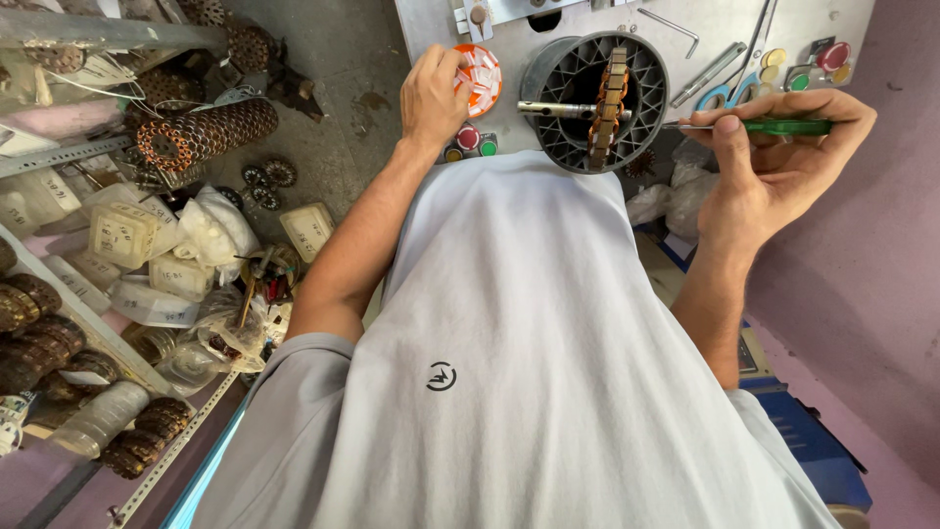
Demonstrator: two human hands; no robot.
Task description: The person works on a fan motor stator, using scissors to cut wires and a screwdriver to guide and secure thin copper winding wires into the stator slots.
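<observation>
My left hand point(433, 96) reaches into a round orange dish point(490, 71) filled with small white and orange strips, fingers curled on its left rim. My right hand point(783, 162) pinches a green-handled tool point(783, 126) whose thin metal tip points left at a copper-wound stator point(607, 108). The stator stands on edge on a shaft inside a dark grey ribbed round holder point(578, 69) on a metal work plate point(431, 24). My grey shirt point(509, 372) fills the lower part of the view.
Scissors with blue handles point(729, 90), a hex key point(676, 27) and coloured push buttons point(822, 64) lie on the plate. Left shelves hold wound stator stacks point(201, 132), white boxes point(122, 235) and plastic bags. A pink wall point(871, 255) stands at the right.
</observation>
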